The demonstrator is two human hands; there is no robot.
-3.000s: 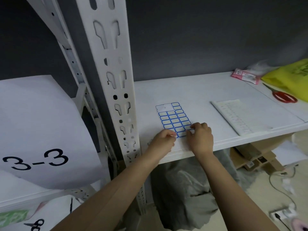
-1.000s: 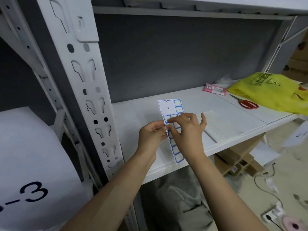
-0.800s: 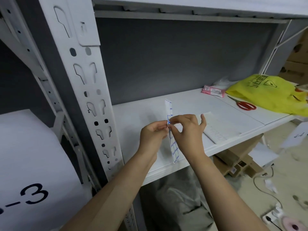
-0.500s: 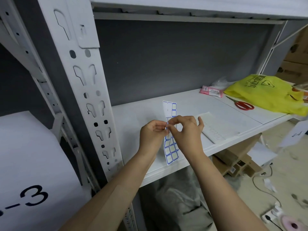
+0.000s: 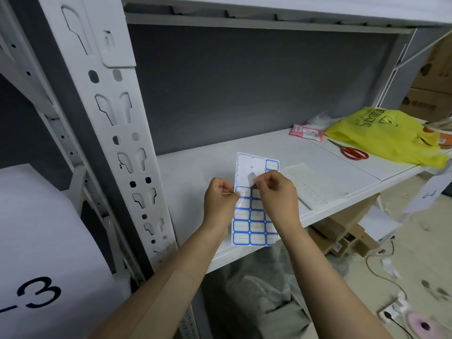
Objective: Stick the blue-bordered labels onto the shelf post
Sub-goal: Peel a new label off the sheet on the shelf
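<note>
At far left of frame, a white sheet (image 5: pixel 36 241) printed with a big "3" is seen w/ a rounded top edge. Just right of it, the white shelf post (image 5: pixel 110 123) runs from upper left down toward bottom centre, punched w/ keyhole slots and round holes; no label can be made out on it.

At centre, the label sheet (image 5: pixel 254 216) is held up in front of the white shelf (image 5: pixel 195 172), approx. upright, facing the camera. Its upper part is mostly peeled bare; one blue-bordered label is left at the top right corner, and rows of blue-bordered labels fill the lower half. The sheet's left edge is pinched by the left hand (image 5: pixel 220 204) between thumb and fingers, at approx. mid-height. The right hand (image 5: pixel 276 194) is closed on a peeled label (image 5: pixel 252 178), pinched at the fingertips and lifted off the sheet; the label looks greyish from this side.

Right of the hands, a flat pale sheet (image 5: pixel 310 184) lies on the shelf. Further right, red-handled scissors (image 5: pixel 352 152) lie beside a yellow bag (image 5: pixel 386 135), w/ a pink packet (image 5: pixel 307 133) behind, toward the back wall. At upper right, cardboard boxes (image 5: pixel 430 99) are stacked.
</note>
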